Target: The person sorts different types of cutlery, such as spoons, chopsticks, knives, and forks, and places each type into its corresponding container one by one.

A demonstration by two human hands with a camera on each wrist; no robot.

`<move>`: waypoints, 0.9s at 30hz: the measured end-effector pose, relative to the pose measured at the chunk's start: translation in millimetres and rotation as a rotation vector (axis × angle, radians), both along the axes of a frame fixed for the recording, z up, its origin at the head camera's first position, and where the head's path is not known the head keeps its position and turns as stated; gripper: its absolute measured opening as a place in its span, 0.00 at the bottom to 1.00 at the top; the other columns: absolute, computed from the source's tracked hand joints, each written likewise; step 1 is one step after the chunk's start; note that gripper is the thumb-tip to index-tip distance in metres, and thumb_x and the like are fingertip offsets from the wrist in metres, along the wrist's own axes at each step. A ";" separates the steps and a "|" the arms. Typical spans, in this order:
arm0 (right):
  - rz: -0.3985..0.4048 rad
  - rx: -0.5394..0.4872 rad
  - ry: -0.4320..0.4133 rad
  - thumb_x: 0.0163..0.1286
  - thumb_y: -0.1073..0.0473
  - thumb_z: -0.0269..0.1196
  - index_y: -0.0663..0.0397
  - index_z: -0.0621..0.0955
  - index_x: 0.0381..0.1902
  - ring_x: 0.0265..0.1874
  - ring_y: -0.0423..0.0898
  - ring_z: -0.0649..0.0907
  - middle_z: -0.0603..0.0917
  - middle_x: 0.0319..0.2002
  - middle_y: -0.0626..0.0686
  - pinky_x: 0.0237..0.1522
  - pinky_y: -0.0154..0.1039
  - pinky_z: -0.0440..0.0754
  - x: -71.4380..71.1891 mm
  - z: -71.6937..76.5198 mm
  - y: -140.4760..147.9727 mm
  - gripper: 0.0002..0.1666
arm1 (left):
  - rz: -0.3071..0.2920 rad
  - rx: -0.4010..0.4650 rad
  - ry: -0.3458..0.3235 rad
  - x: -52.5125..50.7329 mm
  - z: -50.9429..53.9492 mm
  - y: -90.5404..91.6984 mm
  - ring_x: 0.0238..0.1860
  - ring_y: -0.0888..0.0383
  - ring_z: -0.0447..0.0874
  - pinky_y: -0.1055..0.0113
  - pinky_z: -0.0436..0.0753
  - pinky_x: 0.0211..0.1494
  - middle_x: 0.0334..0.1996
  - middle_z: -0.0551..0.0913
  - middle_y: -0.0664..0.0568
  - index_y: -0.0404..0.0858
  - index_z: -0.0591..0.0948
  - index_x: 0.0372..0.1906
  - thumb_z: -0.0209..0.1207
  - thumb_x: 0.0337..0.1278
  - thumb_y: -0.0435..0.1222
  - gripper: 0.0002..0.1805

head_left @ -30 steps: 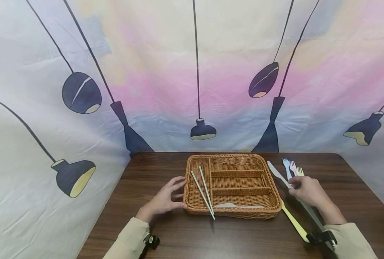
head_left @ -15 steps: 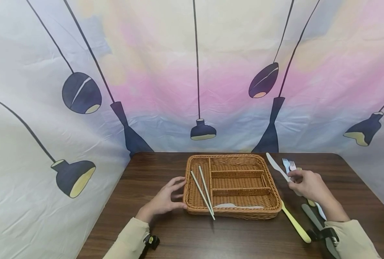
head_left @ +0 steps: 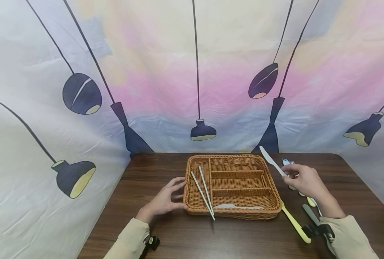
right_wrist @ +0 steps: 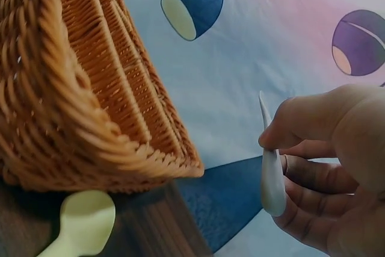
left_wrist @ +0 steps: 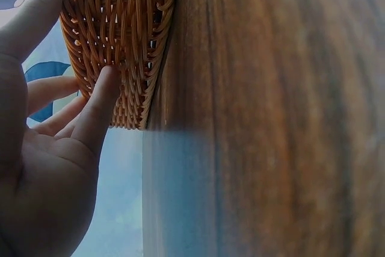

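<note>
My right hand [head_left: 305,181] pinches a white table knife [head_left: 272,162] between thumb and fingers, its blade angled up and away past the basket's right rim. The right wrist view shows the knife [right_wrist: 274,182] raised and apart from the basket. My left hand [head_left: 164,199] touches the left side of the brown wicker basket [head_left: 234,215] with relaxed fingers; in the left wrist view a fingertip presses the weave. Two pale chopsticks [head_left: 200,190] lean in the basket's left compartment, their near ends over the front rim. A white utensil [head_left: 240,206] lies in the front compartment.
Forks [head_left: 287,162] lie behind my right hand, partly hidden. A long yellow utensil [head_left: 295,223] lies by the basket's front right corner. A grey-green utensil [head_left: 311,214] lies partly under my right wrist. A patterned cloth [head_left: 166,136] hangs behind the table.
My right hand has lifted the white knife and carried it left and slightly away, toward the basket's back right corner. The left hand and basket stay in place.
</note>
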State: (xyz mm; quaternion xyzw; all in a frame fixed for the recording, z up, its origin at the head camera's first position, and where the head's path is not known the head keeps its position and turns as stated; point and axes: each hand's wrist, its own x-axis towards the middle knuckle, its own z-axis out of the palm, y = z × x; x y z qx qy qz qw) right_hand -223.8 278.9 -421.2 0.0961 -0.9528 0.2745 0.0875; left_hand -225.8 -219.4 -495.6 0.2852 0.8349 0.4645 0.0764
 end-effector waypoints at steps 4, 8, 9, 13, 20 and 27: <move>0.012 -0.006 0.044 0.59 0.60 0.68 0.55 0.85 0.44 0.28 0.42 0.83 0.85 0.26 0.45 0.25 0.34 0.77 -0.5 3.0 -4.5 0.14 | 0.000 0.001 0.001 0.0 -0.6 0.0 0.66 0.44 0.71 0.71 0.82 0.58 0.73 0.55 0.46 0.30 0.64 0.71 0.75 0.43 0.45 0.51; 0.026 -0.024 0.067 0.59 0.60 0.69 0.54 0.85 0.44 0.27 0.40 0.82 0.85 0.27 0.45 0.24 0.33 0.76 -0.5 6.8 -10.4 0.14 | 0.001 0.003 0.003 -0.3 -0.8 0.0 0.65 0.44 0.72 0.72 0.82 0.58 0.73 0.55 0.46 0.30 0.64 0.71 0.75 0.42 0.45 0.51; 0.029 -0.028 0.069 0.59 0.60 0.69 0.54 0.85 0.45 0.27 0.40 0.82 0.85 0.27 0.46 0.24 0.33 0.75 -0.5 7.7 -12.0 0.14 | 0.000 0.006 0.002 -0.5 -0.6 0.2 0.65 0.44 0.72 0.72 0.82 0.58 0.73 0.55 0.46 0.30 0.64 0.71 0.75 0.42 0.45 0.51; 0.052 -0.054 0.068 0.59 0.62 0.69 0.56 0.85 0.45 0.28 0.42 0.83 0.85 0.29 0.47 0.24 0.32 0.78 -0.6 10.3 -17.4 0.15 | 0.000 0.006 0.002 -0.6 -0.4 0.3 0.65 0.44 0.72 0.72 0.82 0.58 0.73 0.55 0.46 0.30 0.64 0.71 0.75 0.42 0.45 0.51; 0.113 -0.046 0.137 0.59 0.64 0.68 0.51 0.86 0.43 0.28 0.36 0.81 0.83 0.29 0.44 0.27 0.31 0.81 -0.1 8.3 -23.3 0.13 | 0.000 0.004 -0.009 0.9 0.8 0.5 0.65 0.44 0.72 0.71 0.83 0.58 0.73 0.55 0.47 0.30 0.64 0.71 0.75 0.43 0.45 0.51; 0.157 -0.058 0.142 0.59 0.66 0.68 0.51 0.86 0.44 0.28 0.35 0.79 0.83 0.30 0.44 0.28 0.32 0.80 3.1 12.1 -32.5 0.14 | 0.001 0.009 -0.005 -0.2 0.5 0.7 0.64 0.44 0.72 0.71 0.83 0.58 0.73 0.55 0.47 0.30 0.64 0.71 0.75 0.42 0.44 0.51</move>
